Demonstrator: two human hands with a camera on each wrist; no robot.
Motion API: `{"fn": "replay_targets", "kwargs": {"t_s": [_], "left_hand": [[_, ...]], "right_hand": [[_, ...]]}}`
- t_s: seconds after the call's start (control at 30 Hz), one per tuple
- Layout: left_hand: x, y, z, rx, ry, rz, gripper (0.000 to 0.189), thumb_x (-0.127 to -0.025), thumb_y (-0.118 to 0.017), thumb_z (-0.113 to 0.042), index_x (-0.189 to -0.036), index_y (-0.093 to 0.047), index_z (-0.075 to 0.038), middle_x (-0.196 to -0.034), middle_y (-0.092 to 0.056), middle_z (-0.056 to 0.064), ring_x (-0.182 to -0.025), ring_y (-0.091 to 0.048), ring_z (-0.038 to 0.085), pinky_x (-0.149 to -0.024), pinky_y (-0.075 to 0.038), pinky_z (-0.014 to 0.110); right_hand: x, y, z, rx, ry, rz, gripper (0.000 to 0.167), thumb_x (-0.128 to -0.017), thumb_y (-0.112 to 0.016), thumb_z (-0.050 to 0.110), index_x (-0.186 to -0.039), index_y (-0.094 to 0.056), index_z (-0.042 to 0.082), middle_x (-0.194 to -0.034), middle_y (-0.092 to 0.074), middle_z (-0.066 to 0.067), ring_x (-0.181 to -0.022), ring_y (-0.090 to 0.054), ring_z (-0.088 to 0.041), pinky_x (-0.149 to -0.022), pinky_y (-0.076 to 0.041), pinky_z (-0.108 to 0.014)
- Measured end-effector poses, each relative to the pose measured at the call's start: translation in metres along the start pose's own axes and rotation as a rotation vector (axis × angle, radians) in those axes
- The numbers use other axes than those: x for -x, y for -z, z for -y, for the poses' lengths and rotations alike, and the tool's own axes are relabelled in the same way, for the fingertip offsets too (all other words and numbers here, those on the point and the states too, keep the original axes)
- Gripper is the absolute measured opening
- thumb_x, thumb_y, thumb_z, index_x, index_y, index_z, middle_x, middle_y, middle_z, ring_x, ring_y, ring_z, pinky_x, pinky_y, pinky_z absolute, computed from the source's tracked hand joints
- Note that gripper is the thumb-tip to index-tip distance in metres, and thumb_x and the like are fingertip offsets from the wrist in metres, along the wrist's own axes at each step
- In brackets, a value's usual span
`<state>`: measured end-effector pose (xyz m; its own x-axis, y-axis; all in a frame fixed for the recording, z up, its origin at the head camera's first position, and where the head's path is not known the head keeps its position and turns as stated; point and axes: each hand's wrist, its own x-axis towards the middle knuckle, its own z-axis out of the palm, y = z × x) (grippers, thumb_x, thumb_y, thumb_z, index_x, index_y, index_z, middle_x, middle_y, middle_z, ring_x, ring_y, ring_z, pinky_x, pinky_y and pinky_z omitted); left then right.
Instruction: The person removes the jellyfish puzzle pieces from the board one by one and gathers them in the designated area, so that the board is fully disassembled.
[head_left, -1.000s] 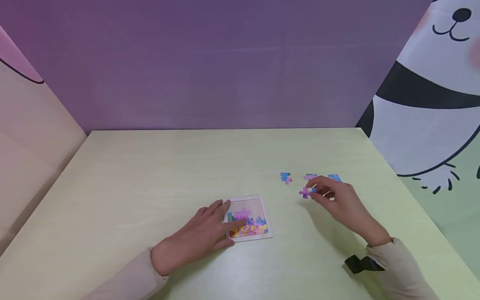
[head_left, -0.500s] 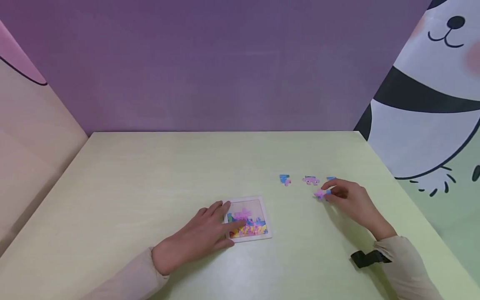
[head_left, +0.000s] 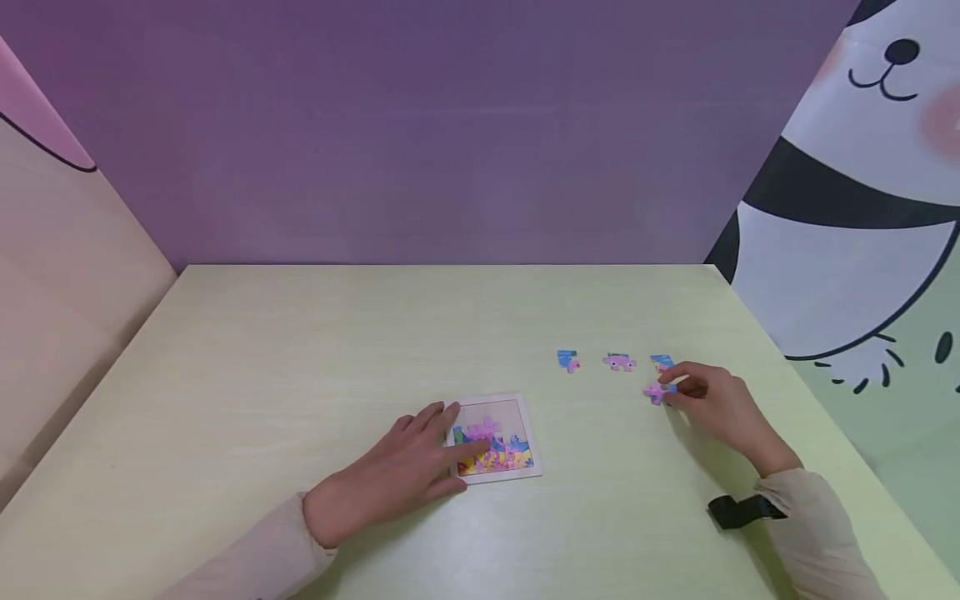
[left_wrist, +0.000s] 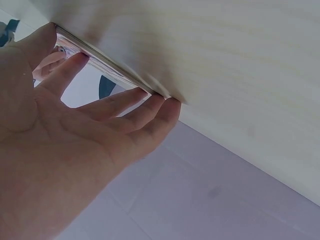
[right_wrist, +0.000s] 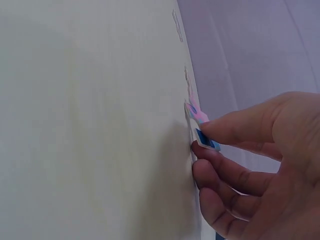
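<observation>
My right hand (head_left: 716, 408) pinches a pink and blue jigsaw piece (right_wrist: 204, 125) between thumb and index finger, close over the table at the right. Just beyond it lies a blue piece (head_left: 662, 361), partly covered by the fingers. My left hand (head_left: 397, 467) lies spread over the left side of a white-framed puzzle tray (head_left: 534, 446). Its index finger reaches over the assembled pieces (head_left: 517, 457), which fill the lower part of the tray. In the left wrist view the fingertips (left_wrist: 170, 105) rest along the tray's edge.
Two more loose pieces lie in a row behind the tray: a blue and pink piece (head_left: 567, 360) and a pink piece with eyes (head_left: 619, 362). A black strap (head_left: 742, 511) hangs at the right sleeve. A purple wall (head_left: 450, 133) stands behind the table (head_left: 300, 333).
My right hand has moved right with the pinched piece, away from the pink piece with eyes, which now shows fully. My left hand stays on the tray.
</observation>
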<state>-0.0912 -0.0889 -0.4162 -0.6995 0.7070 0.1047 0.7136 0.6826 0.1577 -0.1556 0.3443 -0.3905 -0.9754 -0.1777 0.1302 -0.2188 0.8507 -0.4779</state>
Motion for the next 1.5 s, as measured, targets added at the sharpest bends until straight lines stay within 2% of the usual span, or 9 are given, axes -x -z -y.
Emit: {"fn": "replay_targets", "kwargs": {"t_s": [0.17,0.43,0.73,1.2,1.5], "left_hand": [[-0.001,0.0,0.0,-0.009,0.001,0.004,0.045,-0.097,-0.063,-0.041,-0.141,-0.056,-0.034,-0.149,-0.043,0.023,-0.137,-0.04,0.038,-0.1,-0.043,0.052],[-0.001,0.0,0.0,0.004,-0.008,-0.004,0.046,-0.097,-0.064,-0.04,-0.141,-0.056,-0.032,-0.149,-0.043,0.024,-0.137,-0.04,0.04,-0.1,-0.043,0.053],[0.0,0.0,0.001,0.013,-0.001,-0.002,0.046,-0.098,-0.062,-0.041,-0.142,-0.056,-0.033,-0.15,-0.043,0.023,-0.138,-0.039,0.04,-0.101,-0.042,0.053],[0.001,0.001,0.001,-0.012,-0.014,-0.022,0.045,-0.096,-0.065,-0.04,-0.14,-0.058,-0.031,-0.147,-0.046,0.024,-0.135,-0.043,0.04,-0.098,-0.044,0.052],[0.001,0.0,0.0,-0.001,-0.007,-0.012,0.046,-0.096,-0.065,-0.041,-0.14,-0.058,-0.031,-0.148,-0.045,0.023,-0.136,-0.041,0.04,-0.099,-0.043,0.052]], "right_hand": [[0.001,0.004,-0.005,0.019,-0.041,0.028,0.018,-0.088,-0.073,0.009,-0.106,-0.071,0.009,-0.093,-0.072,-0.011,-0.08,-0.065,-0.021,-0.064,-0.048,-0.028],[0.002,0.01,-0.011,0.023,-0.041,0.033,0.02,-0.089,-0.071,0.007,-0.11,-0.072,0.006,-0.099,-0.072,-0.016,-0.085,-0.067,-0.026,-0.066,-0.05,-0.028],[0.001,0.01,-0.012,0.024,-0.06,0.05,0.022,-0.09,-0.071,0.007,-0.112,-0.072,0.005,-0.097,-0.071,-0.014,-0.084,-0.064,-0.024,-0.067,-0.049,-0.027],[0.002,0.01,-0.014,-0.003,-0.041,0.061,0.023,-0.089,-0.072,0.007,-0.112,-0.073,0.005,-0.099,-0.071,-0.012,-0.086,-0.064,-0.023,-0.067,-0.049,-0.025],[0.003,0.011,-0.013,0.003,-0.06,0.067,0.022,-0.088,-0.073,0.008,-0.11,-0.075,0.005,-0.096,-0.072,-0.01,-0.081,-0.062,-0.017,-0.064,-0.047,-0.024]]}}
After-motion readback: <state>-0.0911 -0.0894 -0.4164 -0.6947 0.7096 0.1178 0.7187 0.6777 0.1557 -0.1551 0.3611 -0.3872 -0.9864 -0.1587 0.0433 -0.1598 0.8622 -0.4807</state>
